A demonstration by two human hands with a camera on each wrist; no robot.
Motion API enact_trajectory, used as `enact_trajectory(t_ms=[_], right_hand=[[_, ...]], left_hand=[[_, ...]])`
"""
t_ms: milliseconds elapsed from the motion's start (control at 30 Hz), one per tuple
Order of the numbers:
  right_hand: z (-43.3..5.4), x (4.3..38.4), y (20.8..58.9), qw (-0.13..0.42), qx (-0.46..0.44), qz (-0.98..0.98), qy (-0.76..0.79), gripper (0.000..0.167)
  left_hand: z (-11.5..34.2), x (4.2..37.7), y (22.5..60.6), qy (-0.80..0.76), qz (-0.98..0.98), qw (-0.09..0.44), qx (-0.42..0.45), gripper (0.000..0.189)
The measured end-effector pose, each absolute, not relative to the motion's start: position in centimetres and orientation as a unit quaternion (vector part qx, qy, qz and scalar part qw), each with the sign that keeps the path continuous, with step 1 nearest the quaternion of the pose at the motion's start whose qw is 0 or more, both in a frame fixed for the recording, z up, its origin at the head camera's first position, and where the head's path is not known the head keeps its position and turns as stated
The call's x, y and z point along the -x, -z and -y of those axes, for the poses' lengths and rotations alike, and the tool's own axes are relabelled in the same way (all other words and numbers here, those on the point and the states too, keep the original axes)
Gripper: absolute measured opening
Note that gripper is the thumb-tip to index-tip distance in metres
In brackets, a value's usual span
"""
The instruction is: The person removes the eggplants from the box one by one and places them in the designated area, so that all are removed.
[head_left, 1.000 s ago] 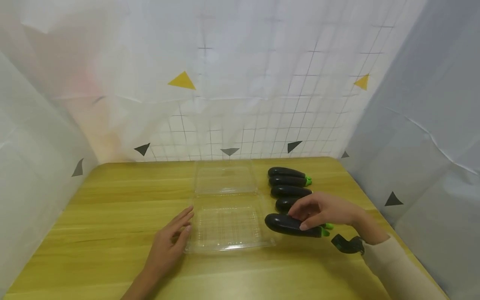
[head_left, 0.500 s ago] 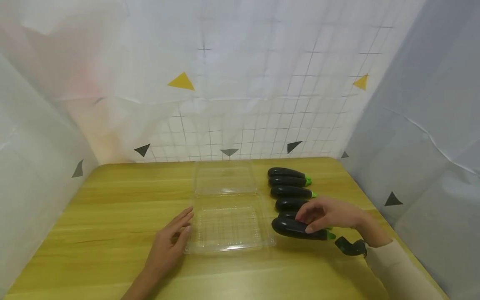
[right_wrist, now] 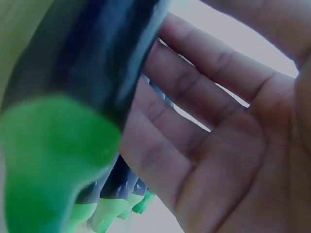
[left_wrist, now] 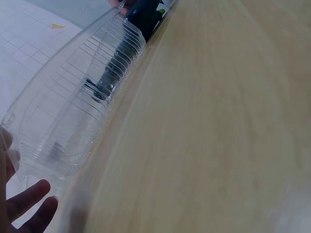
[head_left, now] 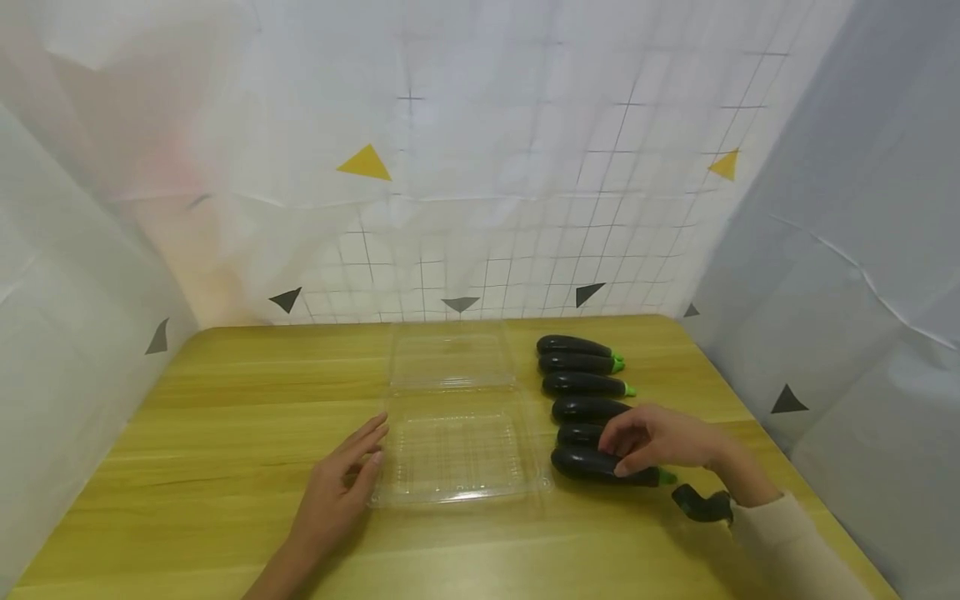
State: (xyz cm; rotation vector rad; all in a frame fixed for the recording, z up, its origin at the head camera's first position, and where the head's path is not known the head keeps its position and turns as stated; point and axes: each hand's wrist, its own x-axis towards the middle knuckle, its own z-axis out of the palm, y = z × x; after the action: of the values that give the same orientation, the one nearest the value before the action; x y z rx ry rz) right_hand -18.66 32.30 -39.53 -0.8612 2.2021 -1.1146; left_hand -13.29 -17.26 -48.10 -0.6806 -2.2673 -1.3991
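Note:
Nearest me in a row on the right lies a dark purple eggplant [head_left: 588,465] with a green stem end. My right hand [head_left: 663,437] pinches it from above between thumb and fingers. Large in the right wrist view, the eggplant [right_wrist: 87,53] lies against the fingertips of the right hand [right_wrist: 218,126]. A clear plastic clamshell container [head_left: 461,492] lies unfolded in the middle of the table. At its left edge rests my left hand [head_left: 337,487], fingers extended. The left wrist view has the container wall [left_wrist: 73,107] beside the fingers of the left hand [left_wrist: 29,208].
Several other eggplants [head_left: 581,383] lie side by side behind the held one, stems to the right. The container's lid [head_left: 450,358] lies flat toward the back wall. White sheeting [head_left: 480,167] encloses the wooden table [head_left: 225,417] at the back and sides.
My right hand has brought the eggplant to the right and nearer me, down to the front end of the row. The left hand and the container have stayed in place.

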Motion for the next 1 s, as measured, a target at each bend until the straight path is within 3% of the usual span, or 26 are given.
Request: enact_trajectory(t_ms=[1000], right_hand=[[-32.3,16.3,40.1,0.135,0.309,-0.893,0.299,0.03]], left_hand=[[17.2,13.4,48.0,0.497,0.805,0.207,0.25,0.038]])
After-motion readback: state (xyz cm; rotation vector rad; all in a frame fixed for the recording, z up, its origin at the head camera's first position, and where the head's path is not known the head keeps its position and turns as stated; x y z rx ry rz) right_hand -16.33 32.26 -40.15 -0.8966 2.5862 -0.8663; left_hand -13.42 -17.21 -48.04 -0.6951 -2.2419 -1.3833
